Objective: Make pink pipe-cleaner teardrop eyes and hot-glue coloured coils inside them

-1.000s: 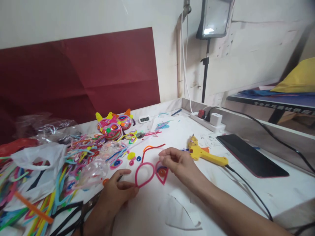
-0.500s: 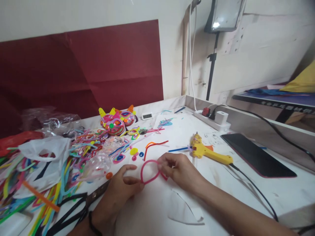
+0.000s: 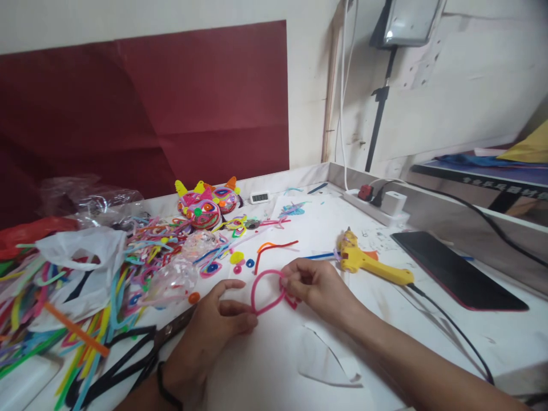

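A pink pipe cleaner (image 3: 253,290) is bent into a rounded loop above the white paper. My left hand (image 3: 226,314) pinches its lower left corner between thumb and finger. My right hand (image 3: 314,285) grips the loop's right side, and a short pink end sticks out below those fingers. Just beyond the loop lie a red and orange pipe cleaner (image 3: 274,246), a yellow disc (image 3: 236,258) and small blue and pink coils. Scissors with black handles (image 3: 156,337) rest partly under my left forearm.
Heaped pipe cleaners (image 3: 98,331) and plastic bags cover the left side. Two colourful decorated cat-like heads (image 3: 201,211) stand at the back near a small timer (image 3: 259,197). On the right are a yellow glue gun (image 3: 363,262) with its cord, a black tablet (image 3: 458,274) and a power strip (image 3: 377,211).
The view has shifted slightly, so most things appear a little further right. Both hands keep hold of the pink loop, whose shape has altered slightly near the right fingers.
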### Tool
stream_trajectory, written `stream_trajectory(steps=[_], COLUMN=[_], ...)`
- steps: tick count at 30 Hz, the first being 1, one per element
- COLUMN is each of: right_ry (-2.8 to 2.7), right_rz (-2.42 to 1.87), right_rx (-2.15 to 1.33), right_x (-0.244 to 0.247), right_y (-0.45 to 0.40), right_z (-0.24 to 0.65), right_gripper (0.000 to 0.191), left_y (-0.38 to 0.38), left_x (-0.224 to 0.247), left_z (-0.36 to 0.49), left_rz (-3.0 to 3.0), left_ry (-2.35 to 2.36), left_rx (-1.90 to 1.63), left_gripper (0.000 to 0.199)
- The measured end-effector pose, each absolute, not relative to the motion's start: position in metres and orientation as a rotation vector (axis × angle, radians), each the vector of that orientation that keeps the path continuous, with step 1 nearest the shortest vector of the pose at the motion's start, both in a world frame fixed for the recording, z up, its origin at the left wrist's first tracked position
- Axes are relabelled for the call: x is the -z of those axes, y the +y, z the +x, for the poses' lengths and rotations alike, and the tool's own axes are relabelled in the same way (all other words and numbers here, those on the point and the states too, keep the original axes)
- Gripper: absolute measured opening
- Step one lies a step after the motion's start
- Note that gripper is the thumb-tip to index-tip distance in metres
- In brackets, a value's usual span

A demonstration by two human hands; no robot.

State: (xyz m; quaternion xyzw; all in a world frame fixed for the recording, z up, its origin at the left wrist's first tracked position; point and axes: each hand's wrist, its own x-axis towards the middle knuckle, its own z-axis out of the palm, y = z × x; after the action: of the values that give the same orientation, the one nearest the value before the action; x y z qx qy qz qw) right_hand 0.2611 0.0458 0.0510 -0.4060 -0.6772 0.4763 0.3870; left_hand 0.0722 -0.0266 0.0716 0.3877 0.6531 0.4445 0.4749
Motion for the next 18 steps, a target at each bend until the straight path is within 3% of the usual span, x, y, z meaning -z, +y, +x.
stream_trajectory(steps=[11, 18], right_ry=[-1.618, -1.550], right_rz=[-1.054, -1.066], right_rx=[-1.305, -1.382], right_x=[-0.0516, -0.0562], right_y=[0.0467, 0.0456], right_z=[0.2593, 0.2573], right_gripper=[0.014, 0.015], left_y=[-0.0268, -0.0247], left_x=[-0.0710, -0.0702], left_z=[0.0708, 0.0682], left_rz=[0.957, 0.997], left_ry=[1.527, 1.471], left_rx=[-1.132, -1.146], left_gripper=[0.066, 0.054])
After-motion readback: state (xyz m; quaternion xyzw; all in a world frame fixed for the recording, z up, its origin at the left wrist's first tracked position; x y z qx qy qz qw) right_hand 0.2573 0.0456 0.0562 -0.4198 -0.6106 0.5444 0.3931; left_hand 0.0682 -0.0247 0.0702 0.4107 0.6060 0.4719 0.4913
